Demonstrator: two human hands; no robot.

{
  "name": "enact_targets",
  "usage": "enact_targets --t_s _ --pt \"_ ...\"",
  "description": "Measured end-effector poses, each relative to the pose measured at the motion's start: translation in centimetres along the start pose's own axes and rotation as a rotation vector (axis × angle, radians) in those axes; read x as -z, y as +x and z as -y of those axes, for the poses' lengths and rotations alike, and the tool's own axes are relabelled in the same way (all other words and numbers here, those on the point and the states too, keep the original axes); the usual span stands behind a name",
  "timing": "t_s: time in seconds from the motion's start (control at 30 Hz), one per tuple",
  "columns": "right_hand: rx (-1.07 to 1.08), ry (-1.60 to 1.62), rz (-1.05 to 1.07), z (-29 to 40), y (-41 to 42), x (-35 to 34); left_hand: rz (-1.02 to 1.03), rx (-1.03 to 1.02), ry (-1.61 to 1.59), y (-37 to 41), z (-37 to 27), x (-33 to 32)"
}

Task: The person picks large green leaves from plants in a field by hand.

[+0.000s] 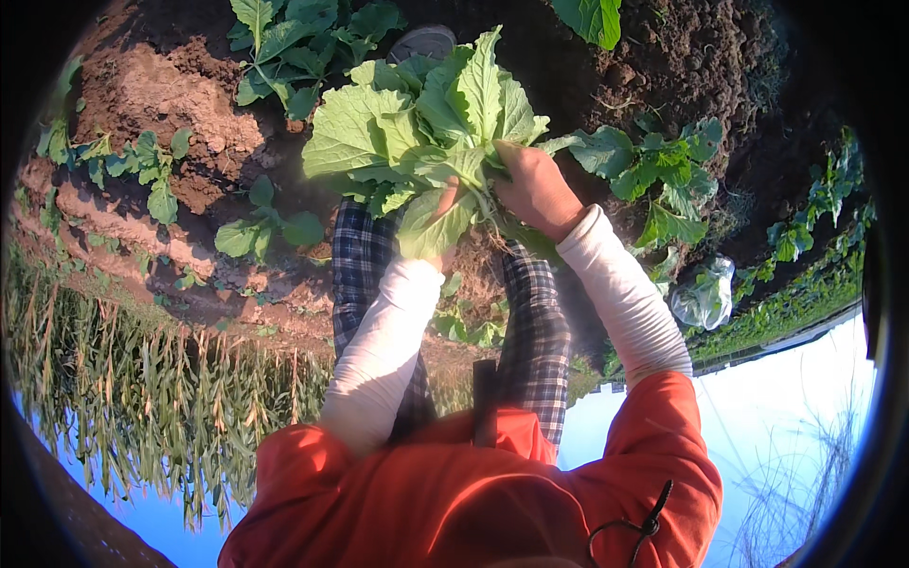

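A large bunch of light green leafy vegetables [426, 121] is held up above the soil in front of my legs. My left hand [449, 202] holds it from below, mostly hidden behind a broad leaf, with a finger showing among the leaves. On the other side, my right hand [532, 186] is closed around leaf stems near the base of the bunch. Pale stems and thin roots [490, 213] show between the two hands. White sleeves cover both forearms.
Dark leafy plants [295, 53] grow at the upper left, and others [664, 170] stand right of my right hand. A clear plastic bag [703, 292] lies farther right. A shoe [424, 41] shows behind the bunch. Tall maize-like stalks [170, 383] fill the lower left.
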State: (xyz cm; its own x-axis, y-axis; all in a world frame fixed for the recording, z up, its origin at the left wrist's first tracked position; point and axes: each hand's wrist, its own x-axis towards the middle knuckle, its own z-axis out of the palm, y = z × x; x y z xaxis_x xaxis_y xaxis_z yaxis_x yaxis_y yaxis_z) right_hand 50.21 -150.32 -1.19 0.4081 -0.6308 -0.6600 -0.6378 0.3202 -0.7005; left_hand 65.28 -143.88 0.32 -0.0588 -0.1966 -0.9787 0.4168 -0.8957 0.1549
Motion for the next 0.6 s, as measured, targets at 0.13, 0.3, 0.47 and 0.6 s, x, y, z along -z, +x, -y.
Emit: enact_targets --t_s 0.13,0.3,0.47,0.6 --pt "0.073 -0.077 0.016 1.0 -0.4 -0.4 -0.006 -0.092 -0.07 -0.1 0.8 0.0" --pt "-0.02 0.316 -0.068 1.4 -1.9 0.3 0.036 0.042 -0.344 2.1 0.9 0.2" --pt "-0.342 0.909 -0.27 2.3 -3.4 4.4 0.1 0.019 -0.412 3.5 3.3 2.7" --pt "-0.302 1.109 -0.454 0.0 -2.9 8.8 0.004 -0.022 -0.34 2.4 2.6 1.2"
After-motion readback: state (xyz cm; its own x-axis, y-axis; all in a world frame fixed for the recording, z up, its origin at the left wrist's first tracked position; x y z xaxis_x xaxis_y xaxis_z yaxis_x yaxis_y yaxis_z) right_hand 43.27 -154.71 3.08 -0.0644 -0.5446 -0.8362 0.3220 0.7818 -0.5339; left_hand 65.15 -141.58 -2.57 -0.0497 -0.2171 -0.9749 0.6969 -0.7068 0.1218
